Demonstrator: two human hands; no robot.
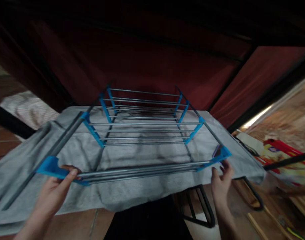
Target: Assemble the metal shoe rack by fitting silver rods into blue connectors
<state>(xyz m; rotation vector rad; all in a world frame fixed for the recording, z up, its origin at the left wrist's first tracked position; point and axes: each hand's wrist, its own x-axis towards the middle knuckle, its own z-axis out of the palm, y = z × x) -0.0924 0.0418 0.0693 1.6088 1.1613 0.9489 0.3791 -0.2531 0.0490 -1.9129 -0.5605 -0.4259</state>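
Observation:
A rack of grey metal tubes (145, 123) joined by blue plastic brackets lies on a grey cloth (132, 193). My left hand (56, 190) is closed around the near left bracket (51, 168), its thumb by the ends of the near crossbars (142, 169). At the other end, my right hand (222, 176) has its fingers bent up against the near right bracket (223, 154), gripping its lower edge. A small dark piece with a purple edge (216, 151) shows beside that bracket; blur hides what it is. Loose-ended tubes (20, 190) extend past the left bracket.
Dark red fabric (142, 60) hangs behind the cloth-covered surface, between dark posts. Black metal frame legs (204, 206) stand below the near edge. To the right are a red and yellow package (282, 153) and wooden pieces (257, 226) on the floor.

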